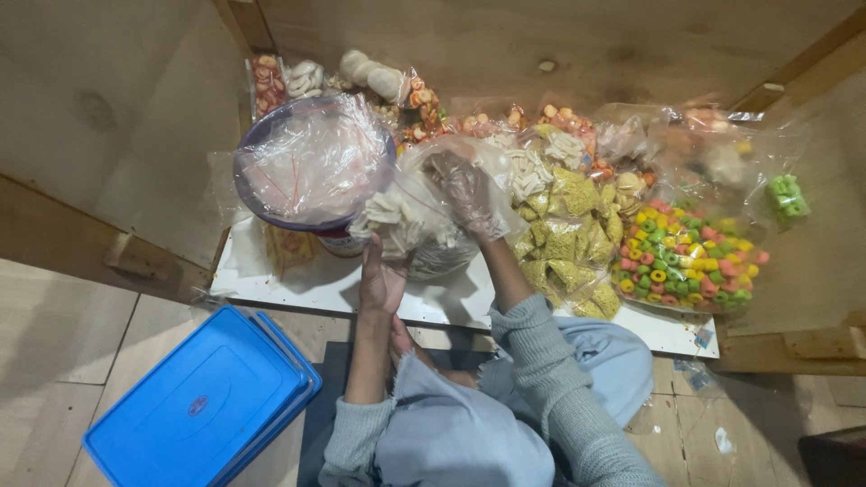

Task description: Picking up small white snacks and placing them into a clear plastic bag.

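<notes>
Grey ribbed knit sleeves pushed up the forearms; a thin clear plastic glove on the right hand (466, 191); pale blue-grey cloth over the lap.

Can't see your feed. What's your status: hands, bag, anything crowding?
Left hand grips bag from below. Right hand inside it. Tub touching left; yellow snacks right.

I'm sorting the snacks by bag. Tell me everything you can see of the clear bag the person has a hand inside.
The clear plastic bag is thin, crinkled and see-through, part-filled with pale, off-white snack pieces. It sits slumped on the white board, beside the bag-lined tub and against the bag of yellow square snacks. Its mouth is open: the right hand is inside it, seen through the film, while the left hand grips its lower near side.
</notes>
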